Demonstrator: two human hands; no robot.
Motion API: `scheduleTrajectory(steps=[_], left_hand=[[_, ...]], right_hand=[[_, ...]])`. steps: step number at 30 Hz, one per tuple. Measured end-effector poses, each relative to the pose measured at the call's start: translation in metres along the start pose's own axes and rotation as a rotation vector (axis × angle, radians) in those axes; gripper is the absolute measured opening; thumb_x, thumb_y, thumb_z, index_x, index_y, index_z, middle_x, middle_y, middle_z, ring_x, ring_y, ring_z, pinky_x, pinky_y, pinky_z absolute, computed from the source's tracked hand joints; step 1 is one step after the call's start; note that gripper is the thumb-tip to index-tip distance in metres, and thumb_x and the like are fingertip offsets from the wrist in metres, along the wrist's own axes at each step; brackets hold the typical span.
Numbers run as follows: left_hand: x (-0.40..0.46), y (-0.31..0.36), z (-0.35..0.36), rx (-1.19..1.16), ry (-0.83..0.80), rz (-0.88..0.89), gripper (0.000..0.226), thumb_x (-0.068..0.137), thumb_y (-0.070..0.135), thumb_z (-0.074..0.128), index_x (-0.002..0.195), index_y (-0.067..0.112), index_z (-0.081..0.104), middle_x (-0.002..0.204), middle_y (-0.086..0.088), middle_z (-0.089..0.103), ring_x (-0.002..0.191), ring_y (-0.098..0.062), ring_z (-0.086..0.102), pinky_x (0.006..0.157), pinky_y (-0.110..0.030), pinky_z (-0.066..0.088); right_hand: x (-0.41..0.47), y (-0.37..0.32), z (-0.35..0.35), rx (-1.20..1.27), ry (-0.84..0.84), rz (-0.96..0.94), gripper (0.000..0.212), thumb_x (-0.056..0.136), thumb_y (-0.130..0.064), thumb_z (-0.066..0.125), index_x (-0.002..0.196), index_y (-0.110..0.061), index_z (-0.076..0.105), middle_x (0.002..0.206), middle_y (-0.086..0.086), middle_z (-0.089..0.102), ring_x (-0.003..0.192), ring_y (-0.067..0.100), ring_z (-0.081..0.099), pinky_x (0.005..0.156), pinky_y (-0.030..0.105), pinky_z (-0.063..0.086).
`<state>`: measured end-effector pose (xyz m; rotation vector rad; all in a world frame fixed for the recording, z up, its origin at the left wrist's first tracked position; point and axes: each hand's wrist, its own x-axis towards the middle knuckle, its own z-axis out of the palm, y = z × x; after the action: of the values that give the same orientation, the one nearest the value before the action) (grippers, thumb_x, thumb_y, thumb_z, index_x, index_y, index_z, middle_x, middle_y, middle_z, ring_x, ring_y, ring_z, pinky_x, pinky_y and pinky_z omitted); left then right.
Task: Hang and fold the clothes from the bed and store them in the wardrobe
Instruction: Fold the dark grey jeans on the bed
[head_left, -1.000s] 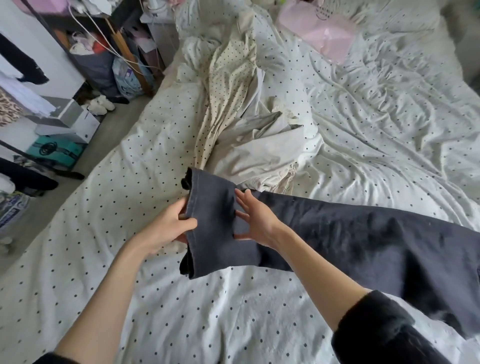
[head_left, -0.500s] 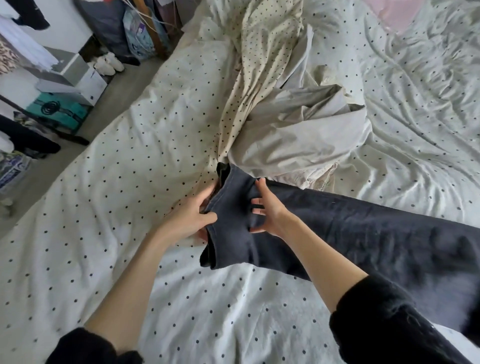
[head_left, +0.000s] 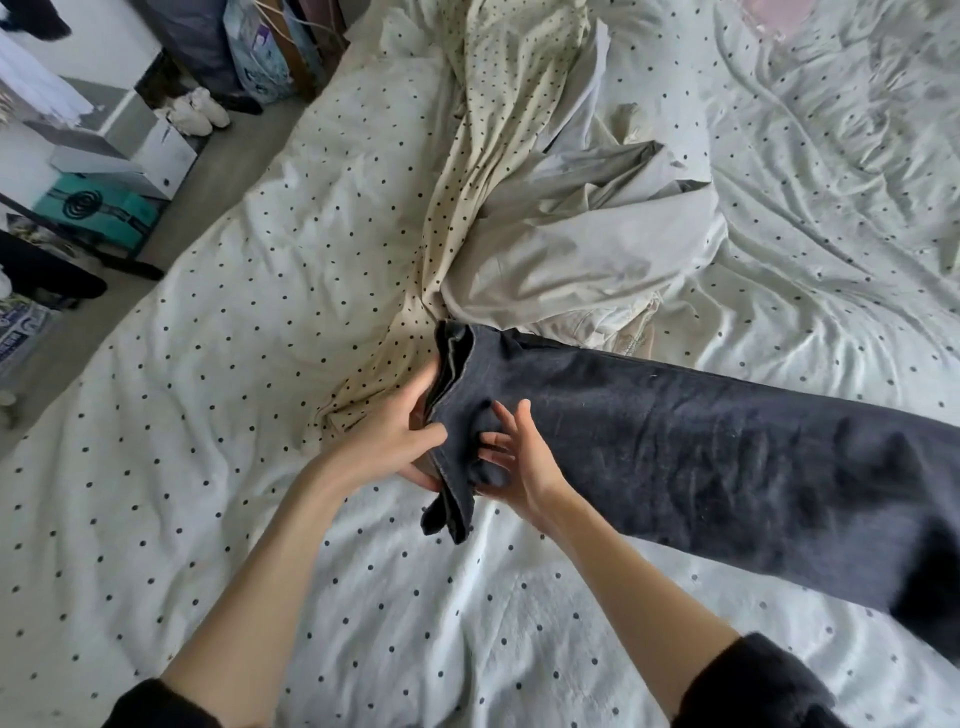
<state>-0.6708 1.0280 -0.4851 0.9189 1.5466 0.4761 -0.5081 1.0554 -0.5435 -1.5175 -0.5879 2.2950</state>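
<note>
We are folding the dark grey denim trousers (head_left: 701, 452) above the polka-dot bed (head_left: 208, 415). Our left hand (head_left: 395, 441) pinches the hem; our right hand (head_left: 514, 462) presses it with spread fingers. Next we likely align both legs before folding.

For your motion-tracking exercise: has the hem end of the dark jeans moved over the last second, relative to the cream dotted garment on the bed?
Yes. The dark jeans hem, gripped by the left hand, has moved forward toward the cream dotted garment, now reaching its lower end.
</note>
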Motion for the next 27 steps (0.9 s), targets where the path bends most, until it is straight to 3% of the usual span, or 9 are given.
scheduleTrajectory(steps=[3, 7, 8, 9, 11, 16, 19, 24, 27], left_hand=[[-0.001, 0.016, 0.028, 0.059, -0.042, 0.033, 0.085, 0.088, 0.011, 0.051, 0.139, 0.06, 0.004, 0.104, 0.043, 0.047, 0.076, -0.023, 0.071, 0.059, -0.029, 0.059], [0.021, 0.028, 0.091, 0.164, -0.13, 0.184, 0.094, 0.089, 0.016, 0.055, 0.128, 0.072, -0.009, 0.128, 0.02, 0.039, 0.061, -0.006, 0.065, 0.055, -0.028, 0.058], [0.031, 0.03, 0.111, 0.208, -0.15, 0.19, 0.094, 0.09, 0.017, 0.056, 0.132, 0.067, -0.011, 0.102, 0.02, 0.053, 0.061, -0.003, 0.062, 0.058, -0.028, 0.058], [0.041, 0.032, 0.13, 0.274, -0.168, 0.168, 0.092, 0.091, 0.018, 0.055, 0.138, 0.058, -0.013, 0.095, 0.014, 0.037, 0.066, -0.003, 0.06, 0.067, -0.031, 0.058], [0.057, 0.033, 0.157, 0.438, -0.17, 0.109, 0.083, 0.095, 0.019, 0.051, 0.146, 0.042, -0.01, 0.122, -0.004, 0.039, 0.084, -0.012, 0.056, 0.089, -0.036, 0.05], [0.06, 0.009, 0.14, 0.207, 0.384, 0.379, 0.043, 0.09, -0.007, 0.047, 0.128, 0.011, 0.055, 0.101, -0.002, 0.055, 0.089, -0.014, 0.058, 0.082, -0.02, 0.046], [0.064, -0.012, 0.104, 0.169, 0.625, 0.313, 0.036, 0.089, -0.001, 0.057, 0.123, 0.008, 0.055, 0.105, -0.005, 0.051, 0.087, -0.014, 0.052, 0.08, -0.019, 0.042], [0.081, -0.031, 0.082, 0.014, 0.327, 0.015, 0.041, 0.092, 0.018, 0.059, 0.13, 0.007, 0.048, 0.118, -0.011, 0.059, 0.101, -0.02, 0.058, 0.095, -0.035, 0.045], [0.083, -0.034, 0.075, -0.1, 0.183, -0.067, 0.047, 0.091, 0.026, 0.06, 0.134, 0.018, 0.043, 0.121, -0.002, 0.058, 0.093, -0.01, 0.058, 0.079, -0.033, 0.052]], right_hand=[[-0.022, -0.012, -0.039, 0.09, -0.029, -0.012, 0.059, 0.094, -0.063, 0.017, 0.137, -0.032, 0.042, 0.124, 0.001, 0.056, 0.11, 0.019, 0.057, 0.073, 0.04, 0.052], [-0.053, -0.032, -0.104, 0.119, 0.019, -0.078, 0.056, 0.094, -0.06, 0.024, 0.134, -0.028, 0.046, 0.126, 0.004, 0.059, 0.112, 0.024, 0.059, 0.088, 0.046, 0.05], [-0.059, -0.037, -0.117, 0.093, 0.047, -0.107, 0.055, 0.095, -0.059, 0.025, 0.136, -0.027, 0.045, 0.128, 0.003, 0.057, 0.112, 0.024, 0.059, 0.091, 0.046, 0.049], [-0.064, -0.04, -0.128, 0.052, 0.09, -0.141, 0.055, 0.095, -0.057, 0.027, 0.137, -0.026, 0.043, 0.128, 0.002, 0.056, 0.112, 0.023, 0.058, 0.092, 0.046, 0.048], [-0.067, -0.042, -0.139, -0.05, 0.211, -0.212, 0.051, 0.097, -0.05, 0.032, 0.139, -0.023, 0.041, 0.127, -0.001, 0.054, 0.11, 0.019, 0.057, 0.093, 0.042, 0.047], [-0.072, -0.028, -0.127, -0.35, 0.457, -0.43, 0.027, 0.1, -0.028, 0.041, 0.12, -0.022, 0.058, 0.119, -0.001, 0.061, 0.099, 0.007, 0.059, 0.087, 0.029, 0.051], [-0.07, -0.016, -0.101, -0.566, 0.384, -0.554, 0.027, 0.099, -0.021, 0.042, 0.117, -0.022, 0.063, 0.113, -0.006, 0.062, 0.1, 0.005, 0.06, 0.092, 0.031, 0.05], [-0.043, -0.025, -0.087, -0.295, 0.216, -0.31, 0.04, 0.101, -0.027, 0.037, 0.141, -0.025, 0.039, 0.129, -0.008, 0.048, 0.118, 0.011, 0.05, 0.101, 0.04, 0.045], [-0.032, -0.033, -0.096, -0.168, 0.204, -0.177, 0.041, 0.103, -0.031, 0.033, 0.144, -0.029, 0.033, 0.132, -0.005, 0.044, 0.116, 0.013, 0.047, 0.095, 0.044, 0.047]])
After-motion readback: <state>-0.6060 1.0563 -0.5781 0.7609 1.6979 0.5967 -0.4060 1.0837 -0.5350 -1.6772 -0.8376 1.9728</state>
